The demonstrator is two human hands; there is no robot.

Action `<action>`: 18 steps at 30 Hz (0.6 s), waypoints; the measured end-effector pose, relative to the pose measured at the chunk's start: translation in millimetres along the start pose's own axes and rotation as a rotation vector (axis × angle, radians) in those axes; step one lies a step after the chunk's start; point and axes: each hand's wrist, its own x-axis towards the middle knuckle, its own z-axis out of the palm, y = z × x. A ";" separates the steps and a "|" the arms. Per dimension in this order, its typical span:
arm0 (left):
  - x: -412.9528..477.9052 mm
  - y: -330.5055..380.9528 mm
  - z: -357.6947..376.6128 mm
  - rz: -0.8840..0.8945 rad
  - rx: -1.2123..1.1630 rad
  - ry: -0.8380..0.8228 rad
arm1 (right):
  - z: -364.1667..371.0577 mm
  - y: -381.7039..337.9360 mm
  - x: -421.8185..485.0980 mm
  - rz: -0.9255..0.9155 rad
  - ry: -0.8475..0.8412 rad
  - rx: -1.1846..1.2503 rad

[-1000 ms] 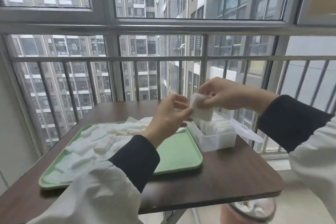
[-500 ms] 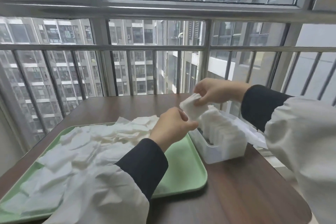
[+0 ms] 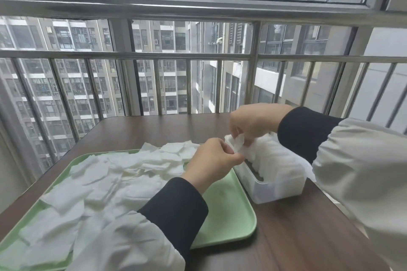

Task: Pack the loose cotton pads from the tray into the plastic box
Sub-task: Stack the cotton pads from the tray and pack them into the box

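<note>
Forcing the cotton pad (image 3: 239, 142), pinched by both hands, your right hand (image 3: 253, 123) and left hand (image 3: 211, 160), into the crowded far end of the plastic box (image 3: 275, 187) could crumple it or spring packed ones out; many loose pads (image 3: 123, 169) lie on the tray (image 3: 229, 204), left of the box.

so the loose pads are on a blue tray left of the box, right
No: the tray is green, not blue, as the head view shows. The loose pads do lie on it, left of the box.
</note>
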 end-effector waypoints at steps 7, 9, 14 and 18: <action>-2.2 3.0 0.0 0.007 0.013 0.017 | 3.0 -7.0 9.8 -0.017 0.141 0.071; -2.9 4.5 -1.2 0.012 0.021 0.017 | 5.3 -7.4 8.5 -0.037 0.120 0.090; -5.2 6.9 -3.1 0.000 0.048 0.018 | 13.0 -9.0 7.0 -0.031 0.225 0.073; -5.6 6.5 -4.1 -0.006 0.039 0.000 | 8.4 -8.4 0.9 -0.019 0.138 0.158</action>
